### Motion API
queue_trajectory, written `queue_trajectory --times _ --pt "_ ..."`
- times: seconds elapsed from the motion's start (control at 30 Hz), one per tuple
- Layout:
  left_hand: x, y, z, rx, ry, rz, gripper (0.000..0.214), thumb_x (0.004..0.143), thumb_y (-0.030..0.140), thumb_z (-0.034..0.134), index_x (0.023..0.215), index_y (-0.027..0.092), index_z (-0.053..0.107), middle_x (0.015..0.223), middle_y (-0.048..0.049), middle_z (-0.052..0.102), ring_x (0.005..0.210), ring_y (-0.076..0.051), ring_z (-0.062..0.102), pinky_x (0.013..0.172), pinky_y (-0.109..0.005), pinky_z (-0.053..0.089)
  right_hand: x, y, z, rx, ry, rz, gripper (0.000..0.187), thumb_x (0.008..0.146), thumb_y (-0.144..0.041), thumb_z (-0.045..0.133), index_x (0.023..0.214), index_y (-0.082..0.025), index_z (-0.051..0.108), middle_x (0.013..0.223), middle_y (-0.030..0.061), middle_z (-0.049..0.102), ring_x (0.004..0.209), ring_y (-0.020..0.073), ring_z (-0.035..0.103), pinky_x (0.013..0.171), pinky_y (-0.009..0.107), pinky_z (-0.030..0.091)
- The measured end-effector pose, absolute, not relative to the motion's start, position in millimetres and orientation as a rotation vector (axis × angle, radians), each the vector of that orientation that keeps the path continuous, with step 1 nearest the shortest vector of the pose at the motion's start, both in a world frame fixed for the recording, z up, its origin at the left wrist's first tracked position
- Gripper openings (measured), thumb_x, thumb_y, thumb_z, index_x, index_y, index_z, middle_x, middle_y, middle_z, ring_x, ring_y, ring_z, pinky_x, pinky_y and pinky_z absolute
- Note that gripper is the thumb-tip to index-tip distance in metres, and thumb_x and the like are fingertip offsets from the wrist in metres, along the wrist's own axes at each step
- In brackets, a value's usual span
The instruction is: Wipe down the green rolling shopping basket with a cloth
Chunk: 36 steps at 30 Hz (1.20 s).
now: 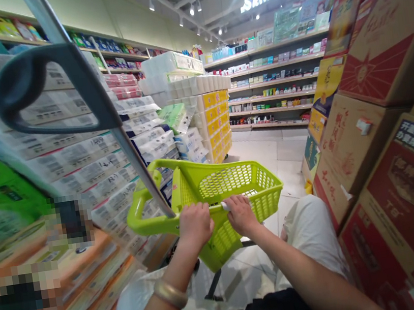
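A lime-green plastic shopping basket (230, 182) on wheels stands in the aisle in front of me, tilted toward me. My left hand (194, 224) is closed over the basket's near rim, a bracelet on its wrist. My right hand (240, 214) grips the same rim just to the right, beside a small white piece on the rim. A grey pull handle (47, 90) on a metal rod (136, 160) rises from the basket's left side toward the camera. The basket looks empty.
Stacked packs of tissue and paper goods (89, 166) line the left side. Large cardboard boxes (385, 140) are piled on the right. A tower of toilet-paper rolls and yellow boxes (213, 118) stands ahead, with stocked shelves (275, 89) behind and tiled floor (276, 155) between.
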State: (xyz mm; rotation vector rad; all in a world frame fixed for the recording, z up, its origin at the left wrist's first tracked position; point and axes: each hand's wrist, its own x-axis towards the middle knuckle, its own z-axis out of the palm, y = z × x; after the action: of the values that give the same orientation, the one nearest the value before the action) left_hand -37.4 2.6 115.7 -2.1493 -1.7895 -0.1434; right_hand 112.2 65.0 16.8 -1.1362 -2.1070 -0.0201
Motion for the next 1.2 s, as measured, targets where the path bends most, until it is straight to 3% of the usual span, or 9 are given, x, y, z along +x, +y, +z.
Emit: queue_trajectory --times 0.17,0.4,0.53,0.8,1.2 --pt "-42 -3 113 -2.115 -1.780 -0.137 0.018 0.076 0.025 0.052 0.087 0.016 0.063 0.084 -0.0119 0.065 0.086 -0.028 0.060 0.077 -0.040 0.040 108 60 8 -0.993 -1.933 0.115 0.046 0.072 -0.010 0.048 0.117 -0.018 0.050 0.105 0.0098 0.057 0.102 0.0251 0.047 0.094 0.042 0.037" --pt "-44 -2 112 -2.118 -1.777 -0.105 0.019 0.074 0.020 0.050 0.088 0.016 0.063 0.082 -0.0113 0.065 0.084 -0.029 0.060 0.075 -0.040 0.039 72 42 18 -0.602 -1.858 0.226 0.026 0.085 -0.011 0.044 0.104 -0.022 0.059 0.117 0.0084 0.059 0.115 0.0198 0.051 0.108 0.044 0.034" --pt "-46 -2 111 -2.136 -1.744 -0.117 0.018 0.075 0.020 0.051 0.087 0.016 0.062 0.083 -0.0115 0.065 0.085 -0.029 0.060 0.076 -0.040 0.038 77 46 17 -0.608 -1.890 0.169 0.024 0.090 -0.015 0.047 0.105 -0.023 0.064 0.119 0.0081 0.061 0.118 0.0190 0.052 0.108 0.043 0.037" --pt "-47 0 110 -2.150 -1.738 -0.149 0.017 0.075 0.022 0.051 0.085 0.016 0.063 0.083 -0.0119 0.064 0.085 -0.029 0.059 0.076 -0.041 0.038 139 64 -12 -0.809 -1.752 0.093 0.025 0.088 -0.011 0.049 0.101 -0.023 0.067 0.115 0.0092 0.062 0.116 0.0220 0.053 0.103 0.047 0.041" --pt "-51 -1 111 -2.138 -1.706 -0.119 0.018 0.075 0.022 0.049 0.085 0.016 0.062 0.081 -0.0112 0.065 0.084 -0.029 0.060 0.074 -0.040 0.038 85 50 18 -0.650 -1.923 0.213 0.025 0.083 -0.011 0.049 0.101 -0.021 0.063 0.112 0.0079 0.063 0.110 0.0206 0.054 0.098 0.040 0.043"
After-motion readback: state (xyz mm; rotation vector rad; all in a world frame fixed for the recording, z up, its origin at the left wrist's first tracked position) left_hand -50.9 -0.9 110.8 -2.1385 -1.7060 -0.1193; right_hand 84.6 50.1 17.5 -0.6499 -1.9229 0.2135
